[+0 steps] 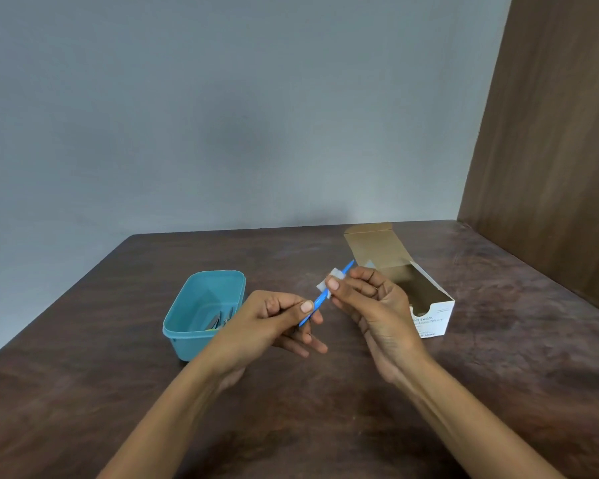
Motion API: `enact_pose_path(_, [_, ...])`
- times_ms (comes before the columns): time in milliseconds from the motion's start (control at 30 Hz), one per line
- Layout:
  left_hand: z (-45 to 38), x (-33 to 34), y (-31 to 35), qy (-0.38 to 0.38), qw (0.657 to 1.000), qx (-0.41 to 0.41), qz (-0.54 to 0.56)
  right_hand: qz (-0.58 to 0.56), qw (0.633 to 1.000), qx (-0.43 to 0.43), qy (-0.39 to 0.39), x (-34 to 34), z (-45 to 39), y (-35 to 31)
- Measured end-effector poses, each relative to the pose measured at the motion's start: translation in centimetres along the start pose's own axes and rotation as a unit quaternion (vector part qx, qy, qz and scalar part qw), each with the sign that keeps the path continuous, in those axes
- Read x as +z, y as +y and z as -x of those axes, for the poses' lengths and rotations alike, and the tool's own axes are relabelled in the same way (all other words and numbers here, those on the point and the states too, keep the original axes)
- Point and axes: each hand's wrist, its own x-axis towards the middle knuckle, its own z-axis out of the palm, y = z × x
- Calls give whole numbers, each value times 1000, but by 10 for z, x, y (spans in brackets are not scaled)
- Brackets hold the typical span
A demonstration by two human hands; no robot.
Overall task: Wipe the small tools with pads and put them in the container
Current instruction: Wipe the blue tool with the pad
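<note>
A thin blue tool (pixel 319 299) slants up to the right above the dark wooden table. My left hand (pixel 277 323) pinches its lower end between thumb and fingers. My right hand (pixel 367 299) pinches a small white pad (pixel 327 283) folded round the tool's upper part. Only the tool's blue tip shows beyond the pad. The teal plastic container (pixel 187 309) stands to the left of my hands, open, with a few metal tools (pixel 218 319) lying at its near right corner.
An open white cardboard swab box (pixel 433 305) lies on its side behind my right hand, its flap raised. A brown wooden panel (pixel 550 133) rises along the table's right side. A grey wall stands behind the table (pixel 325 409).
</note>
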Motion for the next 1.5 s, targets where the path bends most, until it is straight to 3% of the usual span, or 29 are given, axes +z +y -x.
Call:
enact_pose_path(267, [0,5,6,-10,992,-43,120,13,997,52,-62,3,2,7])
enact_pose_path(533, [-2,5,2,68,997,37,14,37,999,-25,-15,3,1,1])
enact_pose_path(833, [-1,4,4,14,993,-47,106,-109,994,-18,22,-3,-7,-11])
enact_pose_path(1300, [-2,9,3,18,987,-50,150,31,998,26,-44,5,2,7])
enact_pose_path(1500, [-5,12,2,30,996,-37,81,-23,1000,-18,-3,1,-3,-5])
